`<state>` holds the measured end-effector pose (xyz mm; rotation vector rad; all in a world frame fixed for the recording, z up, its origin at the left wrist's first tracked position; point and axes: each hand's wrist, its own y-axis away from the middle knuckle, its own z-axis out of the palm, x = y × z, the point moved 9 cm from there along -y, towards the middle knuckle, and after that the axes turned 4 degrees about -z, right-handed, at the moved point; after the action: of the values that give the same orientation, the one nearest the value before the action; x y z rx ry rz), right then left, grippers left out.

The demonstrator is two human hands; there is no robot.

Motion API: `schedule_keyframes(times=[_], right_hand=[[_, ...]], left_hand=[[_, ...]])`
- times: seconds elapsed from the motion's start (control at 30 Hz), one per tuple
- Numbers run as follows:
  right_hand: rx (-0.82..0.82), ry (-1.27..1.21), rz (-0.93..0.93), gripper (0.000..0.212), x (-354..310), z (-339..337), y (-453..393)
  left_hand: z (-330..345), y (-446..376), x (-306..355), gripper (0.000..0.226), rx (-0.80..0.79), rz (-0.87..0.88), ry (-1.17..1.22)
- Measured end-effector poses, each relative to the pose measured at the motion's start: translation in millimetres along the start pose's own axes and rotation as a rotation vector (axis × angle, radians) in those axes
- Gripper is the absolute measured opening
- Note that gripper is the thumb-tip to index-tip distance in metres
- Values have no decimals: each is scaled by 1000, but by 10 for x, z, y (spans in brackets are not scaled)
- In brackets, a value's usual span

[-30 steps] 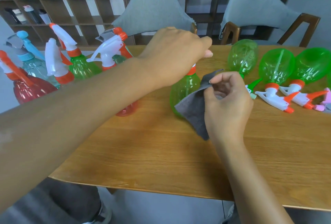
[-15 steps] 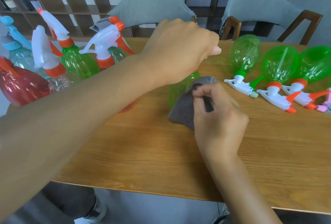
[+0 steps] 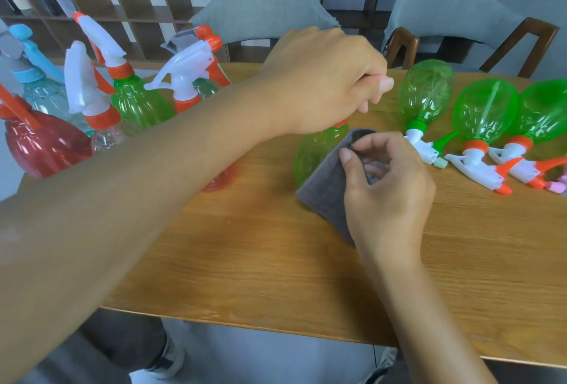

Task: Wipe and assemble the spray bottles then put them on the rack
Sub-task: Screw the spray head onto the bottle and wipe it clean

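Translucent green bottle (image 3: 310, 156); orange collar

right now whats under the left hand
The left hand grips the top of an upright green bottle; only an orange collar shows. The spray head is covered.

Left arm (image 3: 122, 199): bare from the near left frame edge to the wrist, no sleeve in view.
Left hand (image 3: 319, 83): bare, no glove, ring or watch; short nails.
Right arm (image 3: 414, 307): bare along its whole visible length, no sleeve.
Right hand (image 3: 386, 187): bare, no glove or ring; short plain nails.
Trousers (image 3: 101, 350): dark grey fabric, seen below the near table edge at the left.
Shoe (image 3: 167, 359): white with dark stripes, seen under the table edge.
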<state>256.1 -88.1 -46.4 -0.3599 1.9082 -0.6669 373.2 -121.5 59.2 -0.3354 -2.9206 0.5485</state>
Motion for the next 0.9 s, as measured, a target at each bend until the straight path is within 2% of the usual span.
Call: schedule_keyframes(times=[0.3, 0.43, 0.53, 0.67, 0.9], right_hand=[[-226, 135, 89, 26, 306, 80, 211], [-257, 189, 84, 29, 341, 102, 246], [-234, 173, 139, 32, 376, 39, 180], [-111, -76, 267, 29, 399, -103, 53], [62, -393, 283, 32, 269, -158, -107]], left_hand=[[19, -35, -27, 32, -77, -104, 63], [33, -63, -38, 30, -71, -156, 59], [38, -64, -22, 31, -43, -166, -17], [-1, -42, 32, 41, 15, -131, -57], [32, -58, 45, 42, -83, -77, 109]])
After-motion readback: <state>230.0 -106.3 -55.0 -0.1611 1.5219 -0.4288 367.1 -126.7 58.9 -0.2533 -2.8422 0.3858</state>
